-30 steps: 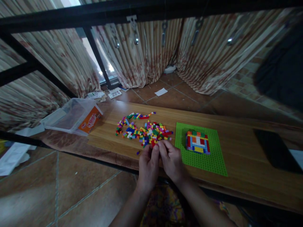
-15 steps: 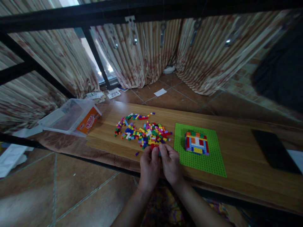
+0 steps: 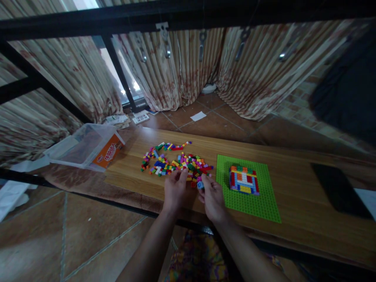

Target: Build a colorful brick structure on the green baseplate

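Observation:
Between the thumb and fingers of my right hand (image 3: pixel 212 195) is a light blue toy brick (image 3: pixel 200 185), with a stud face showing. My left hand (image 3: pixel 174 191) is at the near edge of the loose brick pile (image 3: pixel 191 160), its thumb and fingertips drawn together; whatever they hold is hidden. A red brick (image 3: pixel 193 184) shows in the gap between the two hands. To the right of my right hand lies a green baseplate (image 3: pixel 267 196), bearing a low multicoloured brick build (image 3: pixel 243 179) with red, white, yellow, orange and blue parts.
A clear plastic box (image 3: pixel 79 150) with an orange label stands at the left end of the wooden board (image 3: pixel 293 172). A flat black object (image 3: pixel 337 190) lies at the right. Beyond the board are tiled floor, a white paper (image 3: pixel 198 116) and striped curtains (image 3: pixel 182 70).
My hands were together over a red brick and have parted. The left moved left to the pile's edge; the right shifted slightly right, and its light blue brick is now plainly seen.

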{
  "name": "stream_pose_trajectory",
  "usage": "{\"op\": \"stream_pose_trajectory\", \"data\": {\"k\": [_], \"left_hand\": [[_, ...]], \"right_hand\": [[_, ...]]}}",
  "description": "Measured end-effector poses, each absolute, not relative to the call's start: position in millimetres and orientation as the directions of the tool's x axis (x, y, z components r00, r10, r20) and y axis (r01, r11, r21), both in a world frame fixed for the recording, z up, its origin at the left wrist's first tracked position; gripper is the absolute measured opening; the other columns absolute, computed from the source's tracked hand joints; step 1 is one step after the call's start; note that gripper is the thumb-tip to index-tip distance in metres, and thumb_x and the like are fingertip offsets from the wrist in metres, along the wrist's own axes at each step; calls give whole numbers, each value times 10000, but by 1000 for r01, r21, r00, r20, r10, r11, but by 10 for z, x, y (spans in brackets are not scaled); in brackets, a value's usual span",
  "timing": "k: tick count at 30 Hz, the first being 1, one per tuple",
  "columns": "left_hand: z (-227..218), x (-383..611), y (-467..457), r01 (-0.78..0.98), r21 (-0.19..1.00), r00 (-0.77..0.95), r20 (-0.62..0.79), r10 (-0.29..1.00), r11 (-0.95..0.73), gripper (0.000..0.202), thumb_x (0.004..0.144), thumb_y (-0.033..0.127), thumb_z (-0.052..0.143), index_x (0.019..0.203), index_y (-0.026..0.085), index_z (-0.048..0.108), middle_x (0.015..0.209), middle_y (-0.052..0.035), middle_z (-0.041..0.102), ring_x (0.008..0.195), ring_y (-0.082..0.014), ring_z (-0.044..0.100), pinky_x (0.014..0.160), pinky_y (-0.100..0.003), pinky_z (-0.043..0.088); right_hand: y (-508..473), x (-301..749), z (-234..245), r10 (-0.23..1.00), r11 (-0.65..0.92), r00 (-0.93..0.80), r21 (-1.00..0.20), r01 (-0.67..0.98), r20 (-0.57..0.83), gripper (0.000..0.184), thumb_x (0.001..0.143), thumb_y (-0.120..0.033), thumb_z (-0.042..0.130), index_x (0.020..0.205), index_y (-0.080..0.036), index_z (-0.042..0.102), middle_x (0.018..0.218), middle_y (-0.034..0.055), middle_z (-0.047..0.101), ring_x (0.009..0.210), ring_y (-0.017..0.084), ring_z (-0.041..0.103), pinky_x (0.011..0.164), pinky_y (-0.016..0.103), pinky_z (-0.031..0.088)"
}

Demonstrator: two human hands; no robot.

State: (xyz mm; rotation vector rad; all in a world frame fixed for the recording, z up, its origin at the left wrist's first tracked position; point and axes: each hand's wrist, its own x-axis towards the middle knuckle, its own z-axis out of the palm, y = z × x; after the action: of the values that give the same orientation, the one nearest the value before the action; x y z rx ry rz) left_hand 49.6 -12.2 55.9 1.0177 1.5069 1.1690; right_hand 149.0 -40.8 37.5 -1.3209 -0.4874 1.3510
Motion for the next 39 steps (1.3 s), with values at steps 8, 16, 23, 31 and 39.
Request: {"op": "stream_pose_trajectory", "data": {"k": [8,16,23,31,39], "left_hand": [[566,430,-96,417,897,-262,-38,964,148,387,860,497,523,989,154,646,742,-49,657,657,-169,589,597,-253,403],[639,646,-453,258,950,-12,-178,984,175,354,853,505,543,722,178,571,655,8,563,629,-124,505,597,-228,378],[575,650,-435,125,979,57,-169,984,161,329,862,455,522,692,175,514,632,24,486,602,-101,426,548,-207,343],[544,651,-476,77,988,59,-140,988,135,353,872,482,508,685,186,466,611,33,445,576,-95,399,536,-206,336],[508,708,-516,12,990,13,-138,990,138,335,882,480,508,725,185,492,648,17,506,609,-108,450,565,-216,369]], "right_hand": [[-326,1508,367,870,-298,314,-913,-280,-380,433,764,-641,577,718,-212,540,539,-63,451,457,93,430,409,190,328],[-382,1515,310,938,-79,329,-993,-89,-104,388,850,-564,531,718,-203,582,658,-28,554,621,135,498,592,254,425],[-436,1530,356,945,-98,306,-992,-77,-117,369,868,-530,528,718,-199,594,676,-24,564,628,136,491,597,246,411],[-454,1458,382,932,-107,330,-983,-151,-152,376,855,-549,542,696,-208,550,635,-40,520,588,128,473,565,240,405],[-457,1399,384,902,-95,405,-983,-158,-152,400,839,-571,552,662,-214,513,592,-49,466,548,122,425,511,240,380]]}}
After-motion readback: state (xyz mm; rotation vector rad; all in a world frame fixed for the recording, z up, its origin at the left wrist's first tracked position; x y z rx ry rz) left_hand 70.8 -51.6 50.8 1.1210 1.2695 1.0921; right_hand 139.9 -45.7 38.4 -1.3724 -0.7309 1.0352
